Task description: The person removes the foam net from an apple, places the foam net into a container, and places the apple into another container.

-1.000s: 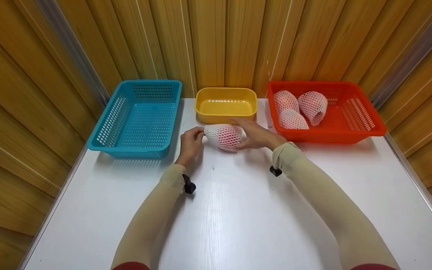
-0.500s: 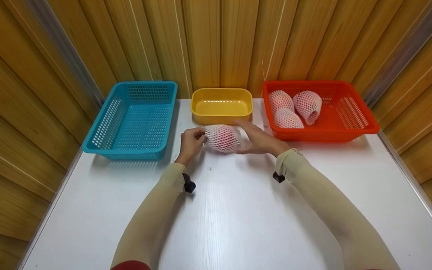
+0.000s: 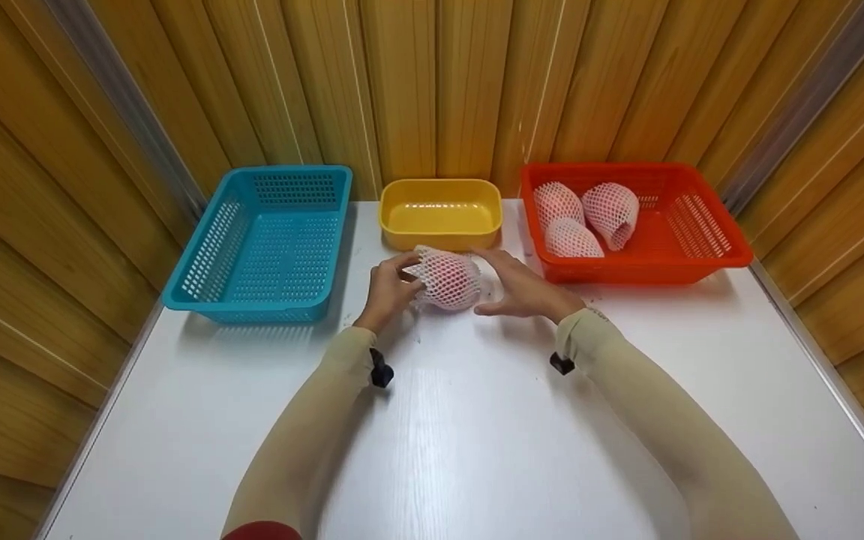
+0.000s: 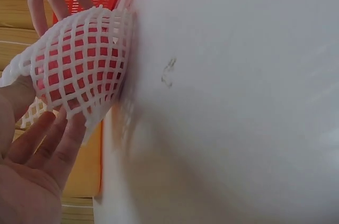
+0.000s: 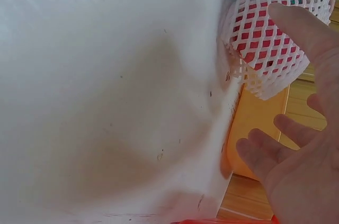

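A red fruit in a white foam net [image 3: 451, 281] rests on the white table in front of the yellow tray. My left hand [image 3: 387, 292] holds the net's loose left end between thumb and fingers; the left wrist view shows the thumb on the gathered end of the net [image 4: 82, 57] and the fingers [image 4: 69, 134] beneath. On the fruit's other side my right hand [image 3: 526, 289] is spread, its fingers relaxed and apart. In the right wrist view the right thumb [image 5: 299, 23] overlaps the netted fruit [image 5: 265, 38]; contact cannot be told.
A blue basket [image 3: 327, 262] stands at the left with nothing in it. Behind the fruit is a yellow tray [image 3: 439, 240]. The red basket [image 3: 649, 271] at the right holds three netted fruits [image 3: 610, 210]. Wood-patterned panels [image 3: 402, 90] rise behind the table [image 3: 477, 435].
My right hand has drawn back from the fruit and opened wider. My left fingers have spread at the net's end, which now flares out. The head view has shifted slightly.
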